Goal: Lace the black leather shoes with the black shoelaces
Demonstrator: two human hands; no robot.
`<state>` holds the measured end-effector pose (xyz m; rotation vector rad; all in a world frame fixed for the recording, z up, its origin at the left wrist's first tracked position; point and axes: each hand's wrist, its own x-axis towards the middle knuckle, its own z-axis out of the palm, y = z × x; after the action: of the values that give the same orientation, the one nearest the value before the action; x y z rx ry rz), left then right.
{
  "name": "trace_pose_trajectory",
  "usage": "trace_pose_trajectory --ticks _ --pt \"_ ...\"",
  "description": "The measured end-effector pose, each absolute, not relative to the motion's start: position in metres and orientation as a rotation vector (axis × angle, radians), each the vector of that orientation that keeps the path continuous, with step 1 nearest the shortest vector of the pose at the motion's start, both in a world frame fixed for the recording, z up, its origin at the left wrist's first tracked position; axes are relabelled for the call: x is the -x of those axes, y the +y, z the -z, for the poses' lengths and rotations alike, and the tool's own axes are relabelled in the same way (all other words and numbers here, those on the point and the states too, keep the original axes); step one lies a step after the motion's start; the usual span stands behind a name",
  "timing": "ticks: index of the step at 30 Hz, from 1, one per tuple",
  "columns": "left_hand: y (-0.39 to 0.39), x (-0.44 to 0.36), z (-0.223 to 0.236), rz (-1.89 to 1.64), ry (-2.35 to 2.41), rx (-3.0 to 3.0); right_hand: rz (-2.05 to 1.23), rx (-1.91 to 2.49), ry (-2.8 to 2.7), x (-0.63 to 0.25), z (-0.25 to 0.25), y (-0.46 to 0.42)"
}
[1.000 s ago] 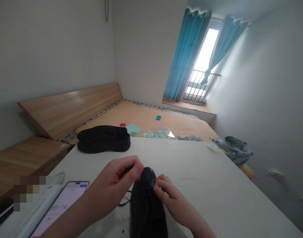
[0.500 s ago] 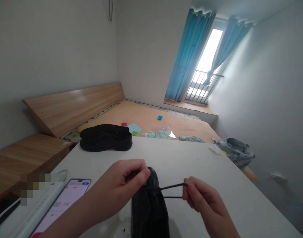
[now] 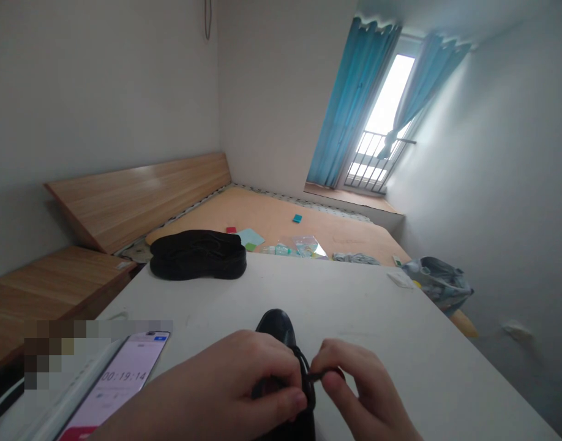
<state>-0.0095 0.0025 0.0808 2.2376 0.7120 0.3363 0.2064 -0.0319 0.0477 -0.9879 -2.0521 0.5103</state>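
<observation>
A black lace-up shoe [image 3: 276, 324] points away from me on the white table, its toe showing beyond my hands. My left hand [image 3: 262, 380] lies over its middle and hides much of it. The thumb and forefinger of that hand close at the black shoelace [image 3: 303, 367], though the exact grip is partly hidden. To the right of the shoe, my right hand [image 3: 349, 380] pinches a short length of the same lace between thumb and forefinger. A second black shoe [image 3: 198, 256] rests sideways at the table's far left edge.
At the left a phone [image 3: 118, 380] with a timer lies next to a white device [image 3: 74, 392], partly pixelated. Past the white table [image 3: 354, 306] is a bed [image 3: 262, 211] with small packets on it. A plastic bag [image 3: 439, 285] hangs by the far right corner.
My right hand has moved left, toward the shoe, and the stretched lace loops have drawn in. My left hand has moved down and right, from near the toe to the lacing.
</observation>
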Motion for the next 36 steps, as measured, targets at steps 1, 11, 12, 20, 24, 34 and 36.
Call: trace_pose_trajectory --ticks 1,11,12,20,24,34,36 --pt "0.002 0.01 -0.081 -0.327 0.725 -2.238 -0.598 1.044 -2.01 -0.207 -0.043 -0.028" --pt "0.01 0.015 -0.077 -0.368 0.901 -2.15 -0.803 1.52 -2.111 -0.201 0.001 -0.002" --pt "0.011 0.014 -0.077 -0.359 0.941 -2.174 -0.815 1.521 -2.106 -0.2 0.003 -0.002" --pt "0.018 0.009 -0.058 -0.216 1.201 -2.356 -1.071 1.259 -1.906 -0.199 0.003 0.004" --pt "0.019 0.003 -0.049 -0.315 1.042 -2.441 -1.436 0.945 -1.428 -0.203 -0.014 -0.003" --pt "0.017 0.016 -0.072 -0.466 1.177 -2.404 -1.254 0.756 -1.098 -0.246 -0.046 -0.024" --pt "0.02 0.02 -0.073 -0.495 1.241 -2.441 -1.051 0.914 -1.189 -0.254 -0.047 -0.025"
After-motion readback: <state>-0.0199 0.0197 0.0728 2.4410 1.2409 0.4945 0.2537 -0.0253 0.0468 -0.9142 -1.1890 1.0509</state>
